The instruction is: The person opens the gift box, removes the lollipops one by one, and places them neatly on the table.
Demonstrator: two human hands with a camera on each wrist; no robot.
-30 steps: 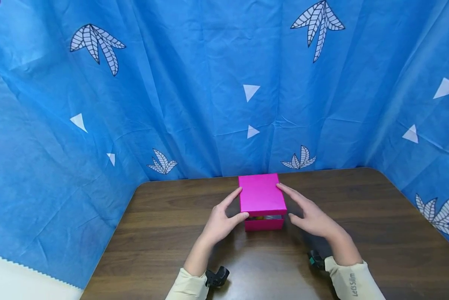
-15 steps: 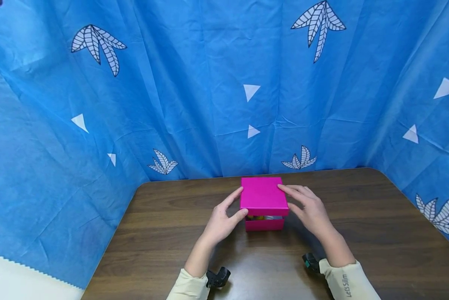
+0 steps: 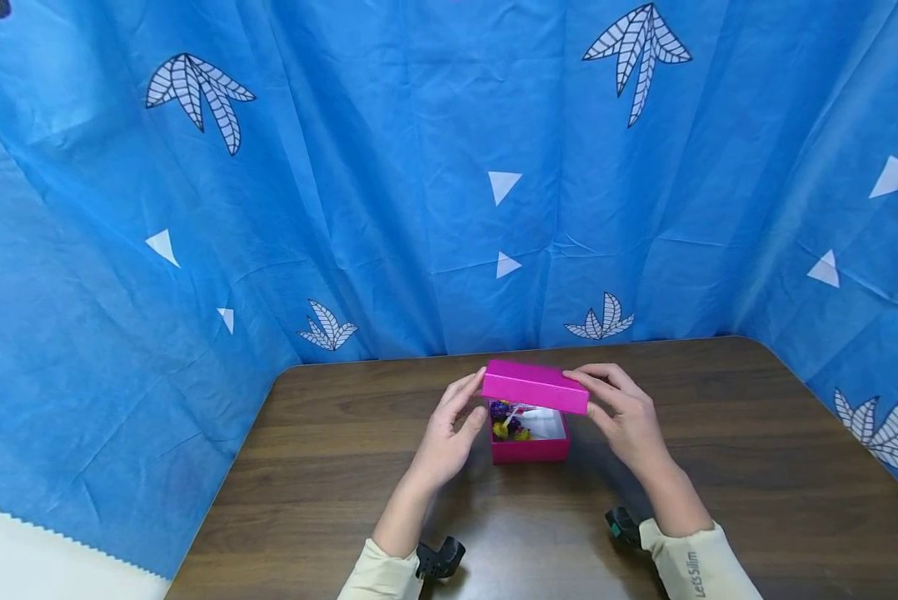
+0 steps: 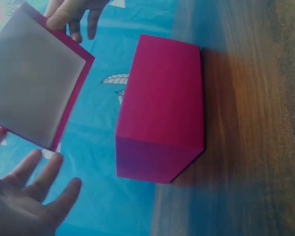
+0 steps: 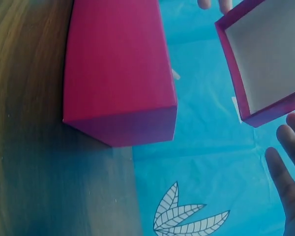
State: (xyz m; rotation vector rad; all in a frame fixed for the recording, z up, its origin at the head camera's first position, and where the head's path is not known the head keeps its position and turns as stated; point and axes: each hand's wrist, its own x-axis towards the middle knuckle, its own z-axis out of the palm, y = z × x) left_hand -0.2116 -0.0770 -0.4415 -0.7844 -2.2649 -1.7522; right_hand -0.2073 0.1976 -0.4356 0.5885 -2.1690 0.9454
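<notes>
Right grip [image 3: 629, 421] pinches the smooth square lid [image 3: 535, 387], spread left grip [image 3: 443, 440] perhaps touching it.

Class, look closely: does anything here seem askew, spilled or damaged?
Only the pink lid looks askew: gripped by the right hand, it tilts above the open box, left side higher than right. Purple and yellow pieces lie inside; no spill or damage shows.

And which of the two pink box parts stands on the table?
The deeper base, with yellow and purple items inside; the shallow lid tilts above it in the right hand.
</notes>
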